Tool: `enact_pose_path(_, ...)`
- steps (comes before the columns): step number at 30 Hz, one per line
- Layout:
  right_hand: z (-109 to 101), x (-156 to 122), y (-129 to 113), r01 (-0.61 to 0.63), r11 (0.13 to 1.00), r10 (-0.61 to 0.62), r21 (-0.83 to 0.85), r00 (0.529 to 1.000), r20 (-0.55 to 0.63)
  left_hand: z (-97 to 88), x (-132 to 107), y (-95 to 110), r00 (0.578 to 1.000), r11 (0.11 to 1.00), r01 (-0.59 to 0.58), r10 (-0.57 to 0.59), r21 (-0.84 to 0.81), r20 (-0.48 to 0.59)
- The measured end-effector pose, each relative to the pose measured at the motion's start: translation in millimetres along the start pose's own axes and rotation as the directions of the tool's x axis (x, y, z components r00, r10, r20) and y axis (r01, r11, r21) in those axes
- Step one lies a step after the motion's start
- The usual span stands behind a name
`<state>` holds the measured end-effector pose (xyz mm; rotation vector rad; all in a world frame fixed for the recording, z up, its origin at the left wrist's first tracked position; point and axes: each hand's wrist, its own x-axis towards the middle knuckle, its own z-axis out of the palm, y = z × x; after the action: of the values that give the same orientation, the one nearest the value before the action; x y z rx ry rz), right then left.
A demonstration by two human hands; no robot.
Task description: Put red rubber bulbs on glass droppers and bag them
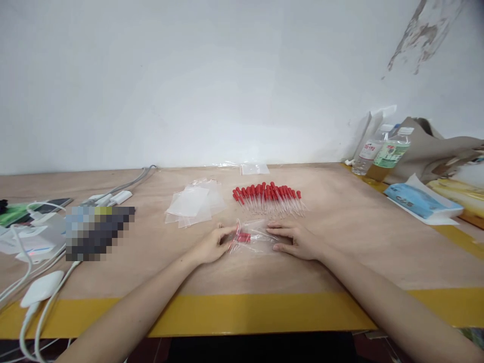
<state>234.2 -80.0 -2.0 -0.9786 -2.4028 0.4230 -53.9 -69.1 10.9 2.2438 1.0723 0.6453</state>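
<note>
A clear plastic bag (pixel 259 243) lies on the table between my hands, with red-bulbed droppers (pixel 244 237) inside, their red ends toward the left. My left hand (pixel 216 245) holds the bag's left end between thumb and fingers. At the right end, my right hand (pixel 297 241) touches the film with outstretched fingers, thumb apart from them. Just beyond the bag, a row of loose droppers (pixel 266 196) with red bulbs and clear stems is spread out. Flat clear bags (pixel 192 201) are piled to the left of that row.
Chargers and white cables (pixel 43 242) crowd the left side. Bottles (pixel 391 151) and a blue tissue pack (pixel 419 199) stand at the right. Another small bag (pixel 254 169) lies by the wall. Yellow tape (pixel 242 315) runs along the table's front edge.
</note>
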Motion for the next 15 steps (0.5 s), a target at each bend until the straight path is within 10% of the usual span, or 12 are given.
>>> enact_pose_path(6, 2.6, 1.8, -1.1, 0.009, 0.999, -0.010, -0.031, 1.000, -0.017, -18.4, 18.3, -13.7, 0.978, 0.954, 0.114, -0.157, -0.276, -0.138)
enact_pose_path(9, 1.5, 2.3, -2.2, 0.017, 0.999, -0.018, -0.043, 1.000, -0.021, -29.6, 50.1, -24.8, 0.906, 0.957, 0.208, -0.266, -0.201, -0.329)
enact_pose_path(15, 0.1, 2.3, -3.5, 0.006, 0.999, -0.007, -0.046, 1.000, -0.018, -23.5, 130.5, -46.6, 0.846, 0.921, 0.328, -0.385, -0.210, -0.370)
